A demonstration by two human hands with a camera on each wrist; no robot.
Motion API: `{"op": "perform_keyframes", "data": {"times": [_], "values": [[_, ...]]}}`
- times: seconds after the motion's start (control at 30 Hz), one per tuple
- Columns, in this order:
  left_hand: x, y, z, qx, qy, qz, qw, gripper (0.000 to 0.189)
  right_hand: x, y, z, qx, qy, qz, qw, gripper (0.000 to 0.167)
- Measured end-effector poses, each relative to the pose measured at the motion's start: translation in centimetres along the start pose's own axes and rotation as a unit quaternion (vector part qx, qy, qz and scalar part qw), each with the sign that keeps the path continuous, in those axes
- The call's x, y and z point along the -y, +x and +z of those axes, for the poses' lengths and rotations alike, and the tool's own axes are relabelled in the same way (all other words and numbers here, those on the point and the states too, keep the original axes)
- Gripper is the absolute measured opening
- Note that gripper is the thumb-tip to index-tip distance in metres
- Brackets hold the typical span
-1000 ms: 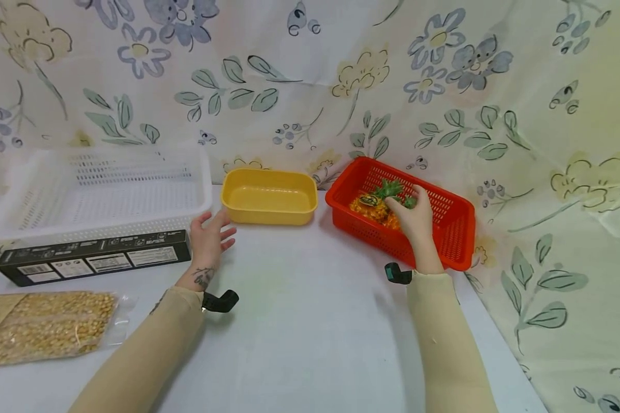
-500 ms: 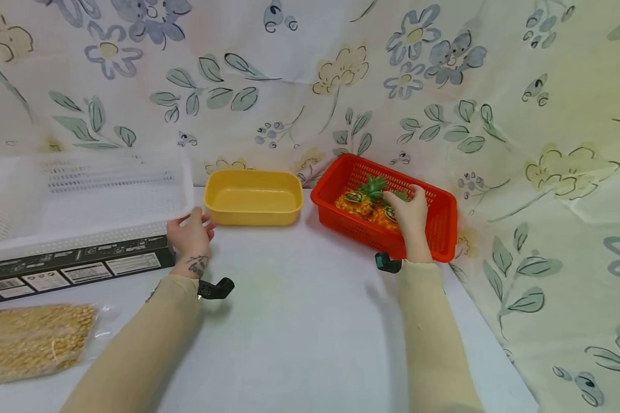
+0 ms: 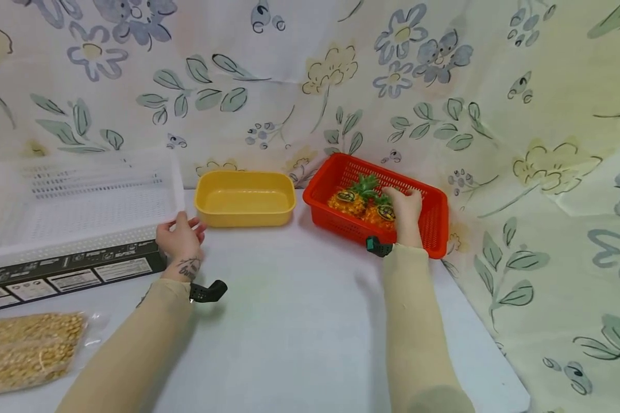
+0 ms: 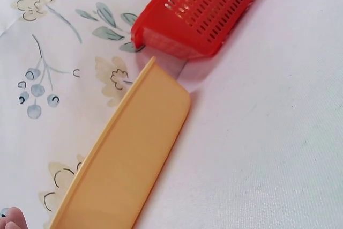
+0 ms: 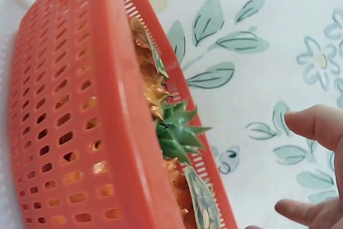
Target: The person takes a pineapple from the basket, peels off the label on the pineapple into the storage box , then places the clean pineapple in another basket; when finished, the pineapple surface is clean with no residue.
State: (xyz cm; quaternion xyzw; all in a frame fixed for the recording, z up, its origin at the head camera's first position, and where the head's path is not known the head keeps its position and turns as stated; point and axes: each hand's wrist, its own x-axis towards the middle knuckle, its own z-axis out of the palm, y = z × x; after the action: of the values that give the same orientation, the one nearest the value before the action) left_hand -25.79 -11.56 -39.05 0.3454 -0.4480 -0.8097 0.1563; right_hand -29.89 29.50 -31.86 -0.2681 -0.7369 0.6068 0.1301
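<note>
By the counter's point(image 3: 289, 321) back edge, the right grip point(image 3: 407, 209) is hovering spread near fruit point(image 3: 374, 218). I cannot tell the left grip's point(image 3: 182, 238) hold.

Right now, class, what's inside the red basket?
Inside the red basket, two orange pineapples with green tops and labels lie toward the left end. The right hand and near wall hide part of the interior, and the pineapples' undersides are covered.

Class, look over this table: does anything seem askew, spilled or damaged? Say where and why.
The red basket on the right looks askew: it sits at an angle, while the yellow tub beside it lies nearly straight across the head view. No spill or damage shows.
</note>
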Motion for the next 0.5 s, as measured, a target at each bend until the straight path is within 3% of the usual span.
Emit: {"op": "perform_keyframes", "data": {"times": [0.23,0.43,0.47,0.5], "values": [[-0.1,0.1,-0.4,-0.002,-0.008,0.001,1.0000,0.021,0.7,1.5,0.7,-0.014,0.072,0.052,0.9959,0.084],[-0.3,-0.1,-0.3,-0.007,-0.011,-0.004,0.9999,0.020,0.9,2.0,1.0,-0.023,0.039,0.110,0.9929,0.080],[-0.3,-0.1,-0.2,-0.007,-0.011,-0.004,0.9999,0.020,0.9,1.9,0.9,-0.018,0.081,0.128,0.9883,0.077],[-0.2,-0.2,-0.1,-0.005,-0.014,-0.004,0.9999,0.020,1.0,1.9,0.9,-0.013,0.086,0.149,0.9851,0.079]]}}
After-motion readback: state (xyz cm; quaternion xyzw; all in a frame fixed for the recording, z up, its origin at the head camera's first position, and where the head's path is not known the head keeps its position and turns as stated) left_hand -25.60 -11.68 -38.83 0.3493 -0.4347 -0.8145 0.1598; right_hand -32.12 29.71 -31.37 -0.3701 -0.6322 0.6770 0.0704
